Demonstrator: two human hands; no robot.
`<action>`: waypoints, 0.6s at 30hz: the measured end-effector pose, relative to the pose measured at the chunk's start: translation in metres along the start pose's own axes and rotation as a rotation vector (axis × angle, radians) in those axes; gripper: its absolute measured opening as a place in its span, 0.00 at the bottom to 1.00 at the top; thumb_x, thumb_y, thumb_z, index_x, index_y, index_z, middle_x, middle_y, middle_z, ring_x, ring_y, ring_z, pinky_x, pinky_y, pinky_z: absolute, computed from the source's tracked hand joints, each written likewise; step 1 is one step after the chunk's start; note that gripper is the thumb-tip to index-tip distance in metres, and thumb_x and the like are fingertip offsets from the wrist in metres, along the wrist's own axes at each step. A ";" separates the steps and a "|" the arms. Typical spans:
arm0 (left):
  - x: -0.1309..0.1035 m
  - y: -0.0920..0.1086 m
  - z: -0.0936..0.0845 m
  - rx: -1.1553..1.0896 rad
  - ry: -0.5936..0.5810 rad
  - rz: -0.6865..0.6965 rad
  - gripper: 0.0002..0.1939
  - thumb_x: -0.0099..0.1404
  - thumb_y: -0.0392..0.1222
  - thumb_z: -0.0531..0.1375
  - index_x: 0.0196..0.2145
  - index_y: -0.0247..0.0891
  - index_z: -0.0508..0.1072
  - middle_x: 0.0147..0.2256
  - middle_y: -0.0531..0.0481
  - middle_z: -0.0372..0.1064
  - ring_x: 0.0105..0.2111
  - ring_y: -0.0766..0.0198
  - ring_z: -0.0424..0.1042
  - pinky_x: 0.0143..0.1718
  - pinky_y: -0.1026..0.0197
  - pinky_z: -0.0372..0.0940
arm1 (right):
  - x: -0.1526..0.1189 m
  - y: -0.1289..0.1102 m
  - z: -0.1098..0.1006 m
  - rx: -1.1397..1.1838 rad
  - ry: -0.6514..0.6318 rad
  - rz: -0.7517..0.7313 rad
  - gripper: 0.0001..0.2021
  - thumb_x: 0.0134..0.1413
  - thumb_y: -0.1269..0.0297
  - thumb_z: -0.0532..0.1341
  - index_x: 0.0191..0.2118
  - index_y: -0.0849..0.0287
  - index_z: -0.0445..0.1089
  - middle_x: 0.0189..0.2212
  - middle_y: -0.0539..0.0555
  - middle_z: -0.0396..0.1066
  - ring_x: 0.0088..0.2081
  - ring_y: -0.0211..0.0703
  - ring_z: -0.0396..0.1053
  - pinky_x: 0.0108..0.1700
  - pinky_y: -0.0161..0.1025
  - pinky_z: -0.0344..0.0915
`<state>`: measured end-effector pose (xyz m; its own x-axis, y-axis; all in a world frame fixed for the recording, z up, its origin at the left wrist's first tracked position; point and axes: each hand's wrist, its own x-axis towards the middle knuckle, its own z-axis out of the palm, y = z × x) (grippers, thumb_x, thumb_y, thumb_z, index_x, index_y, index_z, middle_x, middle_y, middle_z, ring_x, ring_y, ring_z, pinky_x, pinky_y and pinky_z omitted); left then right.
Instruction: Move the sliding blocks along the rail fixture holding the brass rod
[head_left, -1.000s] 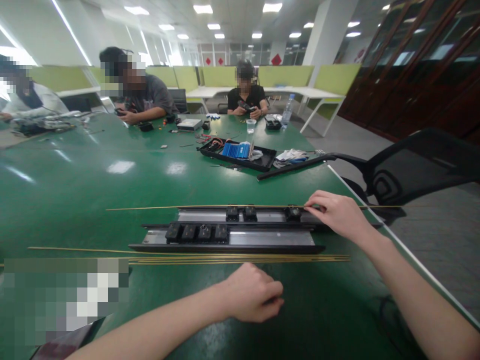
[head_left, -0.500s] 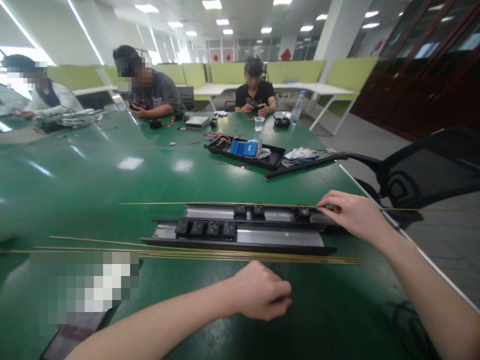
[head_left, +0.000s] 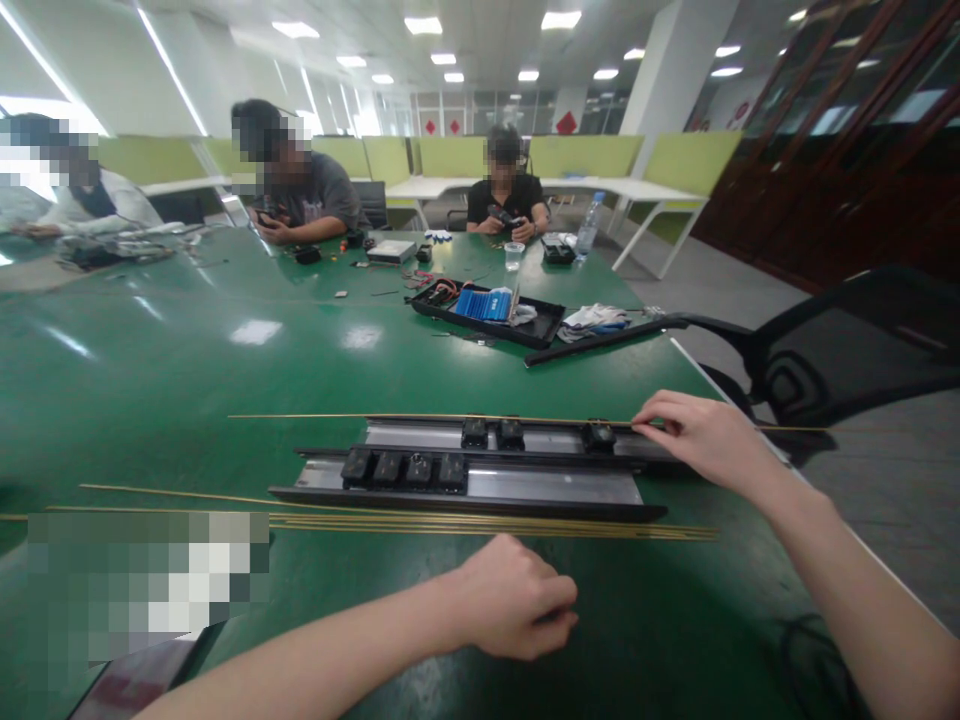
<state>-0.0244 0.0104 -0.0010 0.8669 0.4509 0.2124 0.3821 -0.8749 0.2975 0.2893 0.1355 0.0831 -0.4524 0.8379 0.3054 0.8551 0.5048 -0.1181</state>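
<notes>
My right hand (head_left: 679, 425) pinches a long, thin brass-coloured rod (head_left: 300, 416) between thumb and fingertips. The rod runs along the far side of the rear metal channel (head_left: 427, 436), past its left end and out beyond the table edge on the right. Several black blocks (head_left: 510, 432) sit spaced apart in that channel. In front lies a second channel (head_left: 555, 482), with a row of black blocks (head_left: 418, 470) toward its left. Nearer to me, a loose bundle of similar rods (head_left: 487, 525) rests on the table. Just below it, my left hand (head_left: 521, 600) is curled closed, nothing showing in it.
On the green table (head_left: 315, 370), a black tray (head_left: 540, 325) holds a blue item and cables. Beside it lie gloves (head_left: 596, 322) and a black bar (head_left: 581, 347). A chair (head_left: 862, 350) stands at the right. Several people sit across the table.
The view has tilted slightly, so the table things appear a little lower and further left. Both hands keep their poses, and the right one still pinches the rod.
</notes>
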 end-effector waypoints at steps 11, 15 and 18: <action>0.000 -0.002 0.005 0.002 0.012 -0.010 0.11 0.67 0.46 0.60 0.29 0.41 0.64 0.24 0.57 0.71 0.23 0.66 0.69 0.21 0.59 0.48 | 0.001 0.005 -0.006 0.017 0.008 -0.024 0.12 0.63 0.54 0.58 0.34 0.52 0.75 0.36 0.52 0.77 0.30 0.40 0.72 0.33 0.39 0.63; 0.001 -0.003 0.004 0.005 0.009 -0.001 0.12 0.67 0.46 0.60 0.29 0.41 0.64 0.24 0.57 0.71 0.22 0.66 0.69 0.21 0.59 0.48 | 0.001 0.006 -0.007 0.012 0.003 -0.021 0.12 0.63 0.54 0.58 0.34 0.53 0.75 0.36 0.52 0.77 0.29 0.39 0.71 0.32 0.39 0.63; 0.001 -0.001 0.002 0.007 -0.015 -0.002 0.11 0.68 0.45 0.60 0.29 0.41 0.65 0.24 0.56 0.71 0.23 0.66 0.69 0.21 0.60 0.49 | 0.000 0.006 -0.007 0.007 0.009 -0.021 0.12 0.63 0.54 0.58 0.34 0.53 0.76 0.36 0.52 0.77 0.28 0.39 0.71 0.31 0.39 0.63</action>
<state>-0.0230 0.0117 -0.0024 0.8706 0.4504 0.1979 0.3865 -0.8751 0.2914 0.2960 0.1370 0.0895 -0.4680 0.8253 0.3161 0.8436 0.5238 -0.1184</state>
